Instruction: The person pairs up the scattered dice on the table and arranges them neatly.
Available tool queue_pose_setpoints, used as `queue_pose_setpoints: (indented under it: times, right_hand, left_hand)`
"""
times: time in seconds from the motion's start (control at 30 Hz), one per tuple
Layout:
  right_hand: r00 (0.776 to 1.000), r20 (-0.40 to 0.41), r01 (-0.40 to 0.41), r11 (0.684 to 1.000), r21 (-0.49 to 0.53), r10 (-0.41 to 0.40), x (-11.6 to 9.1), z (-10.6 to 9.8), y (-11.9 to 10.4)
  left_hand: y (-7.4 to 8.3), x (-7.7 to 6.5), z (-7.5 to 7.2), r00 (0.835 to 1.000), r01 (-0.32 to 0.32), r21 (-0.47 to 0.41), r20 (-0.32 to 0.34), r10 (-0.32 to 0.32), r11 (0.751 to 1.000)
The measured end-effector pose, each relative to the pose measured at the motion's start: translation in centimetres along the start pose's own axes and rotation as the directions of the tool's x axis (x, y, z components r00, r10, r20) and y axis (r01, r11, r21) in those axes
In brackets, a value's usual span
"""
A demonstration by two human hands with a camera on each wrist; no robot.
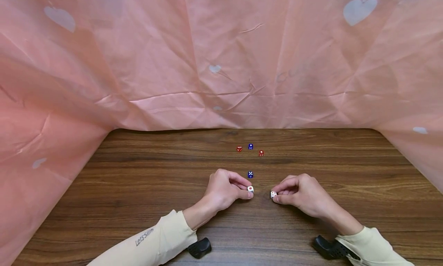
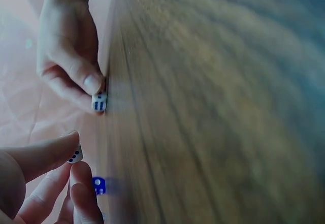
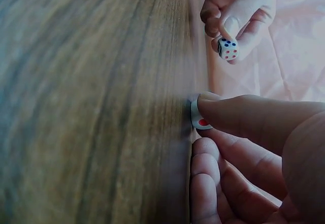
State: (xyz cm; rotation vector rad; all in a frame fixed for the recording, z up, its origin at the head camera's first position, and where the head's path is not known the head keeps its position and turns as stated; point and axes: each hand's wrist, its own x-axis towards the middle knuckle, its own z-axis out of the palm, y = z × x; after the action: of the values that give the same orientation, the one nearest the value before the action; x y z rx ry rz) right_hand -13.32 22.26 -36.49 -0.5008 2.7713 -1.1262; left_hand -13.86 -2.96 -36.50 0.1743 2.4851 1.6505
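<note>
Between thumb and fingertips my left hand (image 1: 225, 191) pinches a white die (image 1: 250, 189), its single red pip facing up in the head view. In the right wrist view this white die (image 3: 228, 49) shows above the tabletop. To the right, my right hand (image 1: 306, 195) pinches a second white die (image 1: 273, 195) close at the wood. A large red pip shows on this die (image 3: 201, 117) in the right wrist view, beside the thumb. Just beyond the left fingertips lies a blue die (image 1: 250, 174) with white pips.
Farther back on the brown wooden table (image 1: 155, 173) lie a red die (image 1: 239, 148), a blue die (image 1: 250, 146) and another red die (image 1: 261, 153). A pink curtain (image 1: 214, 39) with pale hearts hangs around the table's back and sides. Black wrist devices (image 1: 200, 248) sit at both cuffs.
</note>
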Motion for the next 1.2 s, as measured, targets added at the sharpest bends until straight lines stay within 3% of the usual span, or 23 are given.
queue_pose_setpoints:
  times: [0.4,0.73,1.2]
  right_hand:
    - [1.000,-0.003,0.019,1.000,-0.006,-0.019,0.1,0.0,0.0]
    - [1.000,0.004,0.021,1.000,0.004,-0.021,0.2,0.1,-0.1]
    - [1.000,0.000,0.027,1.000,-0.006,-0.027,0.0,0.0,-0.2]
  left_hand:
    - [0.8,0.7,2.1,0.997,-0.041,0.053,0.073,0.037,0.998]
    - [0.9,1.2,2.7,0.994,-0.041,0.112,0.103,0.030,0.993]
    - [0.6,1.2,3.3,0.988,-0.117,0.186,0.117,0.096,0.975]
